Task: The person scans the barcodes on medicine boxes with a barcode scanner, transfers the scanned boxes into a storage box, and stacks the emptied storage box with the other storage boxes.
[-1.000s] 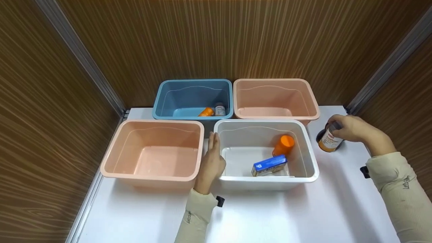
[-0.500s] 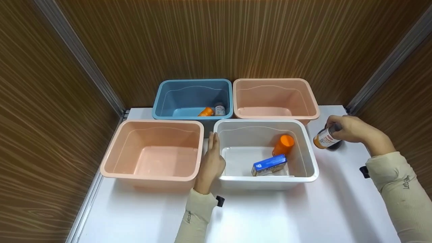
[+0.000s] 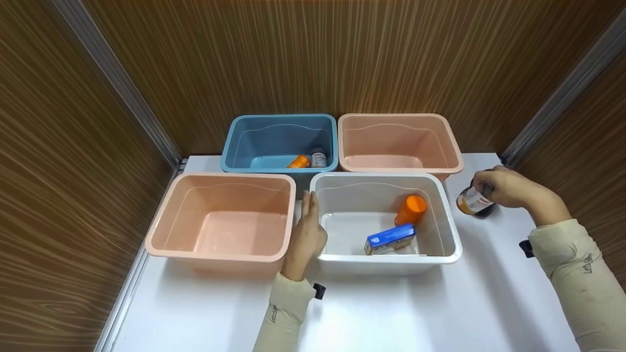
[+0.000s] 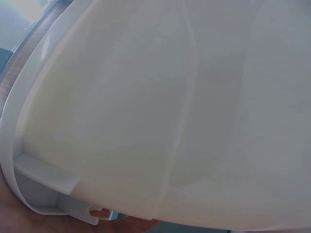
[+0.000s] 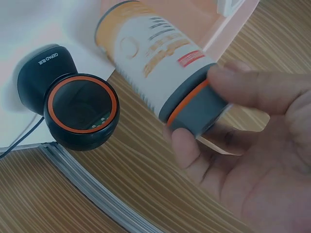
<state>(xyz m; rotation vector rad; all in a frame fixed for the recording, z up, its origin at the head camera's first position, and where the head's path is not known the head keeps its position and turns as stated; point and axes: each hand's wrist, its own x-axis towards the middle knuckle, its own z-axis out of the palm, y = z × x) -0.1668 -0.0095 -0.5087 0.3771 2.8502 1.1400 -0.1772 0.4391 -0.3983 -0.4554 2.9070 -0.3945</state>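
My right hand (image 3: 508,187) grips a pill bottle (image 3: 473,199) by its dark grey cap, fingers and thumb around it. The bottle has a white and orange label, and in the head view it tilts with its base toward the white bin. Below and partly behind it stands a black desktop barcode scanner (image 5: 80,107) with an orange ring around its window. My left hand (image 3: 305,238) touches the left side of the white bin (image 3: 386,264), fingers straight. In the left wrist view the bin's wall (image 4: 146,111) fills most of the frame, and the hand shows only along the bottom edge.
Inside the white bin are an orange bottle (image 3: 411,210) and a blue-topped box (image 3: 390,239). A pink bin (image 3: 220,258) stands left. Behind are a blue bin (image 3: 279,170) with two small bottles and another pink bin (image 3: 401,170). Wood-grain walls enclose the white table.
The bottle in my right hand has tipped so its base swung left, then shifted slightly back and turned its label. My left hand and the bins stay where they were.
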